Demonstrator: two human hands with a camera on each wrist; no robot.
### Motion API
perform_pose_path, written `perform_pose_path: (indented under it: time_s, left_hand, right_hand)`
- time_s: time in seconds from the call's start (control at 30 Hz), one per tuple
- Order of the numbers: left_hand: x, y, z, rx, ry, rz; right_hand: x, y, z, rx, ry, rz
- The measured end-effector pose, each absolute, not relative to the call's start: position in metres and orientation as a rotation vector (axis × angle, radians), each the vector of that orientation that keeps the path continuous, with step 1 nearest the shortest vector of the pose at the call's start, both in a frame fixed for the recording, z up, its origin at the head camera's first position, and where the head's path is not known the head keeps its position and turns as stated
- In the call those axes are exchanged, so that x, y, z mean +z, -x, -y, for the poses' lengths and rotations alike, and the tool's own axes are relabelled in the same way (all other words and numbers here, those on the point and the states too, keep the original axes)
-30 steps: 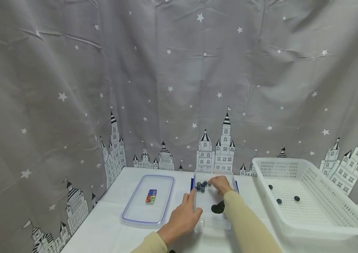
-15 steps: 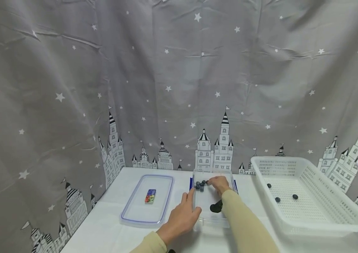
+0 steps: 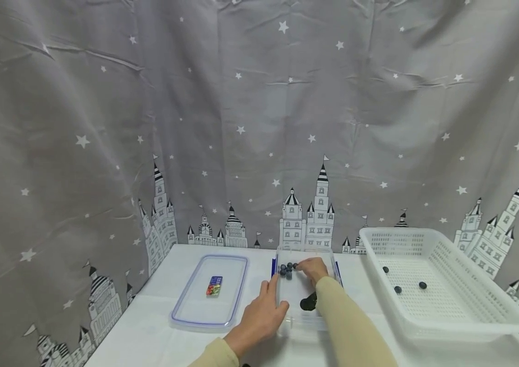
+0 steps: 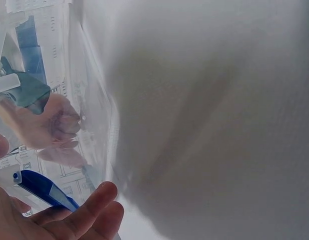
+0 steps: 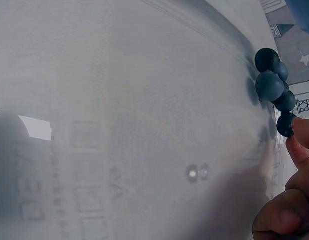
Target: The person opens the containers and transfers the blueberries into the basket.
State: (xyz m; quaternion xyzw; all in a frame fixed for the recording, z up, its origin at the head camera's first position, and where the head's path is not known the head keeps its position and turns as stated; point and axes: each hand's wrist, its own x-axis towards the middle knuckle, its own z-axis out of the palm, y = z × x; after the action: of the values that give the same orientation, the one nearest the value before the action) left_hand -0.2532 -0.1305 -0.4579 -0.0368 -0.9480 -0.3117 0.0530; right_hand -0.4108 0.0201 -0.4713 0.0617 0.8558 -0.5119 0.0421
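Right wrist view: right hand (image 3: 313,268) pinches end blueberry (image 5: 286,124), thumb and finger barely apart
Other blueberries (image 5: 270,86) lie just left of those fingertips in clear box (image 3: 296,295), round, no long axis; left hand (image 3: 259,313), fingers loosely extended, grips nothing, at box's left side; only head view shows three berries (image 3: 422,285) in white basket (image 3: 447,308), right of right hand

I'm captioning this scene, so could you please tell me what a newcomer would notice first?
Probably the grey star-and-castle curtain filling the background. Below it, the right hand pinches a dark blue berry in a clear container. A white basket on the right holds three more berries.
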Motion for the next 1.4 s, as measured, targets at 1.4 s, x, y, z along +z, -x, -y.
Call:
perform_pose_path:
  time_s: [1.4]
  left_hand:
    - [-0.4595, 0.2538, 0.13, -0.951, 0.097, 2.891]
  right_hand:
    - [-0.4642, 0.408, -0.0139, -1.232, -0.186, -2.783]
